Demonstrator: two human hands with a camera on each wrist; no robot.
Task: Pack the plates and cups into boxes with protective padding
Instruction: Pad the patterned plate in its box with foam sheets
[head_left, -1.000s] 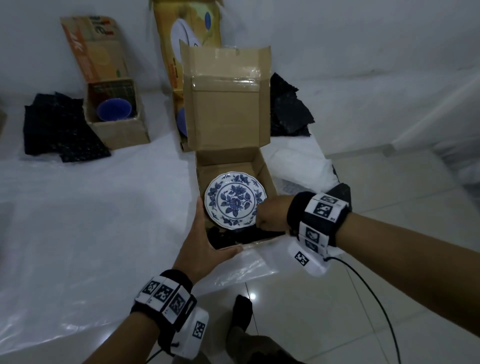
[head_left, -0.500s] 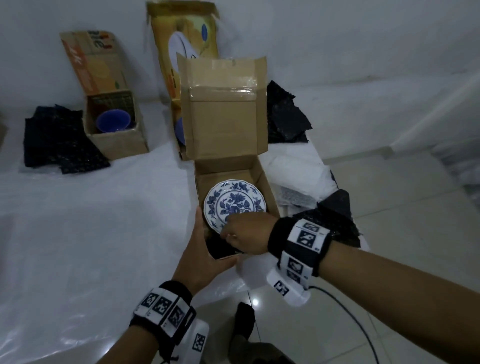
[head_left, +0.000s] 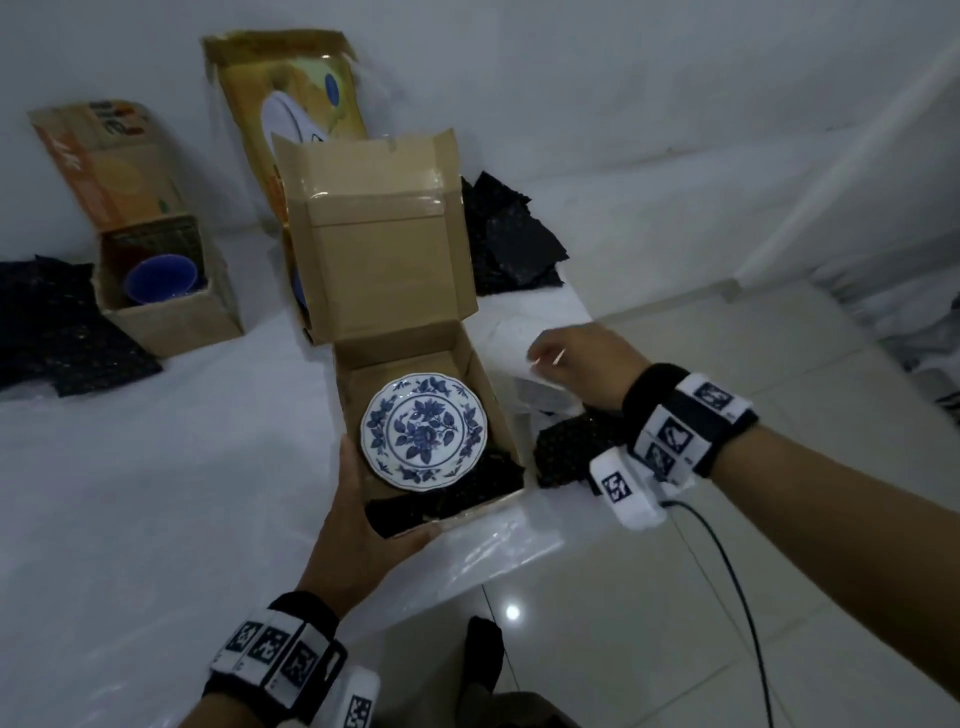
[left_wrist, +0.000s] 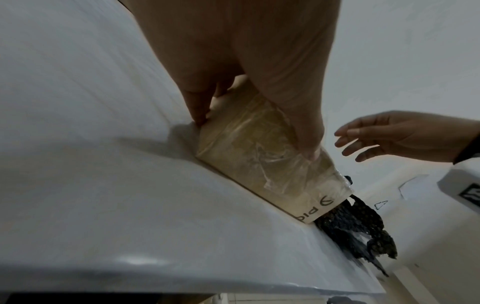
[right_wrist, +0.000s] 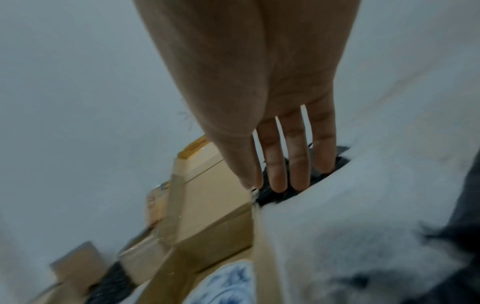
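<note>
- Head view: my left hand (head_left: 358, 525) holds the near left corner of the open cardboard box (head_left: 483, 395), thumb up along the left wall and fingers wrapped across the front wall.
- From the left wrist camera, that same hand (left_wrist: 249, 67) has its thumb (left_wrist: 197, 107) pressed at the box's corner against the white sheet, and its fingers (left_wrist: 298, 115) spread over the taped front face; the grip is a curl round the corner.
- The blue-and-white floral plate (head_left: 423, 437) lies inside the box, tilted slightly, resting on black bubble wrap (head_left: 467, 493) that lines the bottom.
- My right hand (head_left: 582, 366) hangs above the white sheet just right of the box, holding nothing; its fingers are loosely extended.
- The right wrist camera shows those fingers (right_wrist: 296, 156) straight and slightly parted, pointing towards a pile of black padding (right_wrist: 275, 195) beyond the box's raised lid (right_wrist: 207, 185). The picture is blurred, so I cannot tell whether they touch anything.
- A loose piece of black bubble wrap (head_left: 571, 447) lies just beside the box's right wall, under my right wrist.
- Further back to the left stands a smaller carton (head_left: 166, 312) with a blue cup (head_left: 162, 280) in it.
</note>
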